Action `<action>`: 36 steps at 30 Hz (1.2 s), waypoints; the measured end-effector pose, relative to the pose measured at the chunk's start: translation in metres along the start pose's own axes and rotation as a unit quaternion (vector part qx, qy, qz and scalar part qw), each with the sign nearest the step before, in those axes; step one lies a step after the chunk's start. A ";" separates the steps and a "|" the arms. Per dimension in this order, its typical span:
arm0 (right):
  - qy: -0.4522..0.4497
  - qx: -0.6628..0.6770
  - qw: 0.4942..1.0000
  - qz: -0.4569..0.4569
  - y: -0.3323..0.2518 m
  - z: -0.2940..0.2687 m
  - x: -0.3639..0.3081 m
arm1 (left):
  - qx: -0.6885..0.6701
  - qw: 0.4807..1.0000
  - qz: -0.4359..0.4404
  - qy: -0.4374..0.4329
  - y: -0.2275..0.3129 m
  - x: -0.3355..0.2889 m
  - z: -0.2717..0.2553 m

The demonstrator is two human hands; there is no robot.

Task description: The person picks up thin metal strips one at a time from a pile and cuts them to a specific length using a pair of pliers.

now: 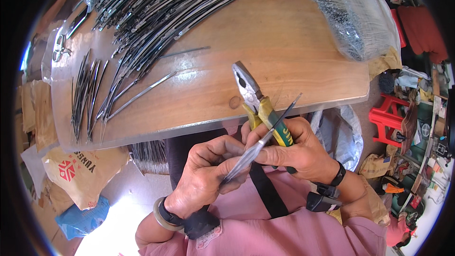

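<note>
Right hand (303, 154) around pliers (267, 112), left hand (204, 170) curled about thin strip (252, 153)

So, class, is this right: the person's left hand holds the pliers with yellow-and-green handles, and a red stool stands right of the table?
Not quite: the head view shows the pliers in the right hand. The red stool does stand right of the table.

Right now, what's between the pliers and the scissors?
From pliers to scissors, the head view shows wooden tabletop, then the big heap of dark strips.
</note>
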State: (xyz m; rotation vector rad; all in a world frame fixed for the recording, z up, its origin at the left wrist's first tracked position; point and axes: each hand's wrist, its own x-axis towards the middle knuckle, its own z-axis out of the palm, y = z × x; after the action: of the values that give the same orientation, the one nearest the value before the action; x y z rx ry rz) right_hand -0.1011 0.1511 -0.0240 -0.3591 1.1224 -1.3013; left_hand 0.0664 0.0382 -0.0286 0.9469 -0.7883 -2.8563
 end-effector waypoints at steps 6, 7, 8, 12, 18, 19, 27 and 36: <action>0.065 -0.307 0.940 -0.132 -0.001 -0.011 0.000 | -0.015 0.999 0.012 0.051 0.005 0.000 -0.004; 0.114 -0.414 0.879 -0.206 0.003 -0.019 -0.002 | 0.035 0.996 0.048 0.069 0.005 0.001 -0.004; 0.106 -0.448 0.864 -0.205 0.000 -0.024 -0.006 | 0.083 0.988 0.087 0.095 0.005 -0.001 -0.003; 0.055 -0.470 0.865 -0.166 -0.008 -0.020 -0.022 | 0.160 0.964 0.173 0.126 0.006 -0.003 -0.002; -0.036 -0.501 0.848 -0.165 -0.002 -0.018 -0.017 | 0.188 0.956 0.194 0.116 0.007 -0.004 -0.004; -0.039 -0.523 0.835 -0.163 -0.001 -0.018 -0.017 | 0.188 0.955 0.190 0.126 0.007 -0.004 -0.003; -0.105 -0.613 0.765 -0.169 -0.004 -0.008 -0.008 | 0.196 0.954 0.174 0.147 0.000 -0.007 -0.019; -0.137 -0.635 0.743 -0.161 0.013 0.002 0.008 | 0.206 0.946 0.199 0.151 -0.007 -0.012 -0.047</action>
State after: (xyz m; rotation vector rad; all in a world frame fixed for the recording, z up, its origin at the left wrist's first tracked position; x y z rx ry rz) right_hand -0.0935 0.1476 -0.0362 -1.7605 1.5910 -0.4986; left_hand 0.1039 0.0248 -0.0573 1.0753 -1.3826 -2.1776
